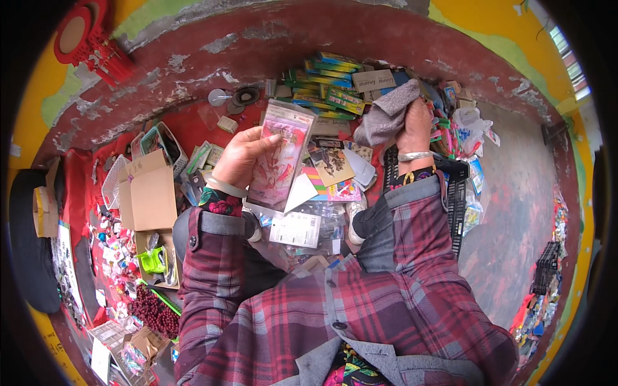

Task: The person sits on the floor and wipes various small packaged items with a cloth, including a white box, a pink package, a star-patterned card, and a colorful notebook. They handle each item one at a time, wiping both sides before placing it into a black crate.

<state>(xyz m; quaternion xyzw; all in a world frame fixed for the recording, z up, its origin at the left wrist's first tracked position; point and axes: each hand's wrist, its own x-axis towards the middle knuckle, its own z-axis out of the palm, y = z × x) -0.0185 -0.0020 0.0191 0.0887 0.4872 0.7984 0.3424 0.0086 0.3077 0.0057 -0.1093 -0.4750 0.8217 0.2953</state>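
Between the thumb and fingers of my left hand [241, 157] is a flat clear plastic packet [278, 157] with a pink and red printed picture, held upright. My right hand [417, 125] is closed on a crumpled grey cloth [388, 114], raised to the right of the packet and apart from it. Below the packet, a white card [295, 230] with printing lies on clear plastic wrapping. Several printed cards and a brown picture card [331, 165] are spread between my legs.
Yellow and green boxes [331, 80] are stacked by the red wall. An open cardboard box [149, 193] stands at the left, beside a white basket [116, 183]. A black crate [458, 199] is by my right forearm. Dark red beads [153, 312] lie at lower left.
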